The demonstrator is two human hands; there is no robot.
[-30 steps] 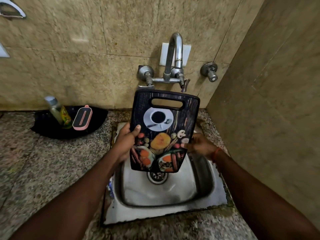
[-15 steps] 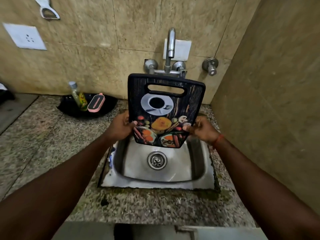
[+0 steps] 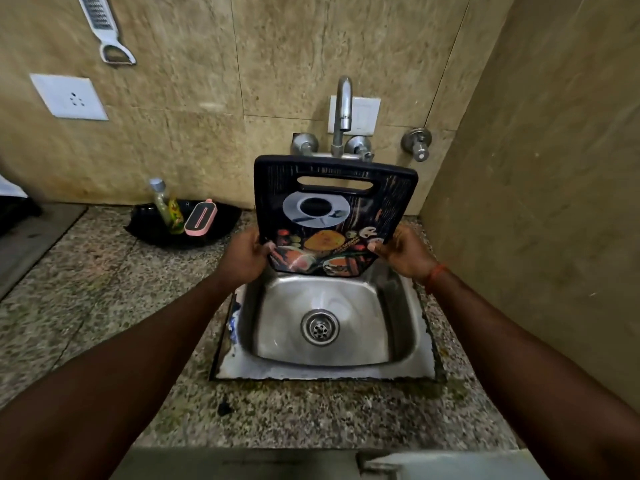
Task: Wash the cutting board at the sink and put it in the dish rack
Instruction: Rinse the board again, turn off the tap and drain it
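A dark cutting board printed with a coffee cup and food pictures stands upright over the back of the steel sink, its handle slot at the top. My left hand grips its lower left edge. My right hand grips its lower right edge. The tap rises just behind the board's top edge, and no water runs from it. The sink basin looks bare, with its drain in the middle. No dish rack is in view.
A black tray at the back left holds a small bottle and a pink-edged scrubber. A grater and a wall socket are on the tiled wall. A side wall closes in on the right. Granite counter surrounds the sink.
The view has pulled back from the sink. The board, held in both hands, has moved from over the drain toward the back of the sink, under the tap.
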